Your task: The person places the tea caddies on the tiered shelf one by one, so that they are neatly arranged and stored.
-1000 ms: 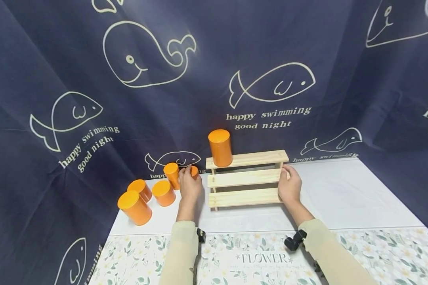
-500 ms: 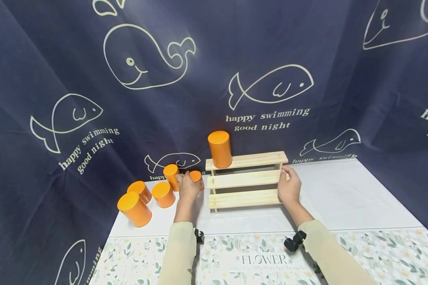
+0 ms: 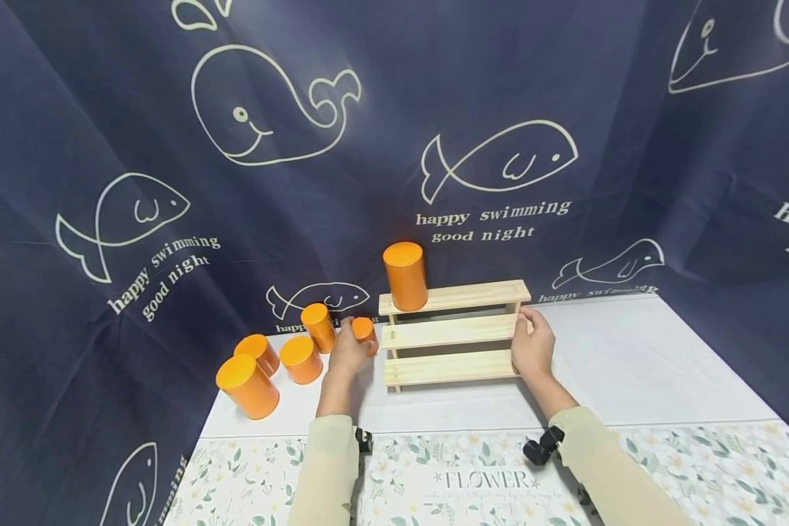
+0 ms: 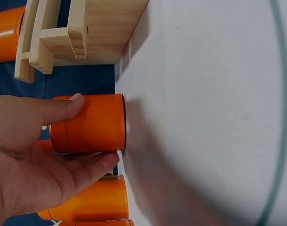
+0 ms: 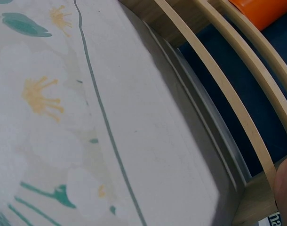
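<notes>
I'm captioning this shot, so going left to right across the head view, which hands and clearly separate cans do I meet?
Large orange can in front, short orange can, left hand, tall orange can atop the wooden rack, right hand.

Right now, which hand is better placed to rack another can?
Left, I'd judge: the left hand grips a small orange can beside the wooden rack, while the right hand holds the rack's opposite end.
</notes>
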A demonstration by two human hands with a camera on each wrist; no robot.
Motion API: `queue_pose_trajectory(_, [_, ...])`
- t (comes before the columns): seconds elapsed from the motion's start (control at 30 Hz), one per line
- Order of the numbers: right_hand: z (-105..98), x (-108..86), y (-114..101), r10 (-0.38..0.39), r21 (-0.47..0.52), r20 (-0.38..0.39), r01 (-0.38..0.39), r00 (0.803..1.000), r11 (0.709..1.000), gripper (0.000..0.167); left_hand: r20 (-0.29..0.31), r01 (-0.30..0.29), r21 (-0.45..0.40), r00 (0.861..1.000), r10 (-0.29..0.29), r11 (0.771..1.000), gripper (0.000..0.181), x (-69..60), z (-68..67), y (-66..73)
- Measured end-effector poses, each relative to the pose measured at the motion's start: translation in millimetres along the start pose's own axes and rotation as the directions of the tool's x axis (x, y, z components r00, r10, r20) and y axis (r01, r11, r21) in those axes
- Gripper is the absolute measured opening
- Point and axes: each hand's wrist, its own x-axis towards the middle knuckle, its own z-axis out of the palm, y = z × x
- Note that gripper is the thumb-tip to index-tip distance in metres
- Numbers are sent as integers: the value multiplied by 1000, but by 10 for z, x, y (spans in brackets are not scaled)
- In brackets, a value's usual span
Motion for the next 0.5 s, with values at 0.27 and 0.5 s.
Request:
queue_pose_trajectory(0.27, [3,9,7,0,-2,-8,0,1000,1000,36,-34,9,-46,999,-11,999,77,-25,-3,-46])
queue_pose_trajectory(0.5, [10,1,21,2,-6,9,-2,1000,1000,37,-89,-29,-127,996,18,991,81,-107,-68,-25])
